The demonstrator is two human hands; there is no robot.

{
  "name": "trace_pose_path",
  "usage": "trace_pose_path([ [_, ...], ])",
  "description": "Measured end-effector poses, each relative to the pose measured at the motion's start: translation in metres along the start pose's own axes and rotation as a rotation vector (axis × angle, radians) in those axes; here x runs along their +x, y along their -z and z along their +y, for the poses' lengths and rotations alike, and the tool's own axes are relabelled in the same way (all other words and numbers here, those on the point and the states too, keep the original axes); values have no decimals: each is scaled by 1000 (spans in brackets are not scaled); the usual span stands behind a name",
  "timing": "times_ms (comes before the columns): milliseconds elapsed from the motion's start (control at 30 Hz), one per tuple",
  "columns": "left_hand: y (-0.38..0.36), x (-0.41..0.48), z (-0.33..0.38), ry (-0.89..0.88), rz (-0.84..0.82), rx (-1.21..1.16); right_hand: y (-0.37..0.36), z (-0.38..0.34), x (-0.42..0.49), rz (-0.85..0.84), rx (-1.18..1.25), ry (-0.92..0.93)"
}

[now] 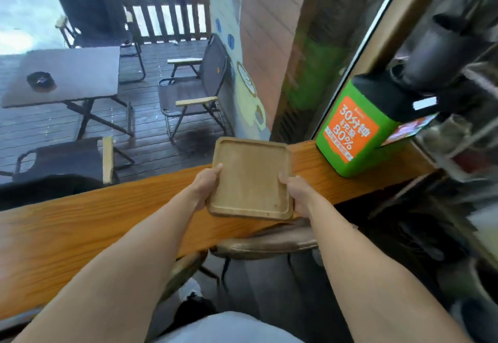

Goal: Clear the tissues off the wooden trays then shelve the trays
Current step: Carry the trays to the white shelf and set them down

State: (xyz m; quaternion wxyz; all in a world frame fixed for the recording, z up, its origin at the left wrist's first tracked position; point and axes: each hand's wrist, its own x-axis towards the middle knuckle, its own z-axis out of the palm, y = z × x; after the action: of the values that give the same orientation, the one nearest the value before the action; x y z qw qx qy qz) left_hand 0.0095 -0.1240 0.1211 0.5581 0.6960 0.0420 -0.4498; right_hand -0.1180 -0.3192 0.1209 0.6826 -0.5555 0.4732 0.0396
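A square wooden tray (250,178) with a raised rim is held over the long wooden counter (80,224). A second tray edge shows under its right side, so it looks like a stack of two. My left hand (206,187) grips the left edge with the thumb on the rim. My right hand (295,194) grips the lower right edge. The top tray's surface is bare; no tissue is visible on it.
A green and orange box (353,130) with a black top stands on the counter to the right. Dark blurred objects crowd the far right. A brown stool (266,243) sits under the counter. Through the window are folding chairs and a grey table (67,73).
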Motion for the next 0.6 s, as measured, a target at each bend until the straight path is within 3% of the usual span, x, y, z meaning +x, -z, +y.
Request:
trace_pose_path([
  [200, -160, -37, -8, -224, -56, 277, 143, 43, -73, 331, 72, 191],
  [367, -303, -55, -23, -262, -282, 376, 275, 91, -131, 548, 84, 134],
  [600, -470, -82, -30, -374, -377, 625, 406, 133, -185, 738, 209, 47],
])
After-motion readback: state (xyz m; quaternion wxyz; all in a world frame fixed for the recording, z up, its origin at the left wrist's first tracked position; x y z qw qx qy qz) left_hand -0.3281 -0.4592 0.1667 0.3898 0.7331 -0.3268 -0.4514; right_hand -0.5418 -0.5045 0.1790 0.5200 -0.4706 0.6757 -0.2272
